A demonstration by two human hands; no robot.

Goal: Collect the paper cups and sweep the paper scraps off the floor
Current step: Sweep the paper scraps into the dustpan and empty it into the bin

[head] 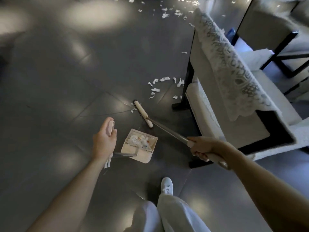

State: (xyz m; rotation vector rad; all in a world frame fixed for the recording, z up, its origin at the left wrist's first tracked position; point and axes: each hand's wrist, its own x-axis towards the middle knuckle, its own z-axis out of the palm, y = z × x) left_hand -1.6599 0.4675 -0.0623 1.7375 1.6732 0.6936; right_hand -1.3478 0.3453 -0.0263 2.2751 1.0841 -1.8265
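Looking down at the dark tiled floor (pixel 66 81) here, and the right hand (pixel 200 146) is wrapping its fingers tight round the broom (pixel 168 128), so that grip is closing fully on the shaft up near the pale end. The shaft is running diagonally from the hand at lower right down to the broom head (pixel 143 114) at upper left. The head itself is sitting on the floor with its long axis slanting from upper left to lower right, one small scrap (pixel 133 110) lying right by its far end. The left hand (pixel 104 141) is holding the top of the dustpan (pixel 143 154) handle with a loose grip, thumb on one side and fingers on the other. The pan is resting on the floor just below the broom head, between the two hands, open mouth pointing away from the person toward the broom, and there's a white pile of scraps (pixel 138 139) sitting inside it already. More paper scraps (pixel 164 79) are lying beyond the broom head, near the black leg of a chair (pixel 200 64) with a lace cover (pixel 234 67) draped over its back. Another scattering (pixel 165 15) is sitting well further off at the top of the view. A white shoe (pixel 167 183) is showing at the bottom.
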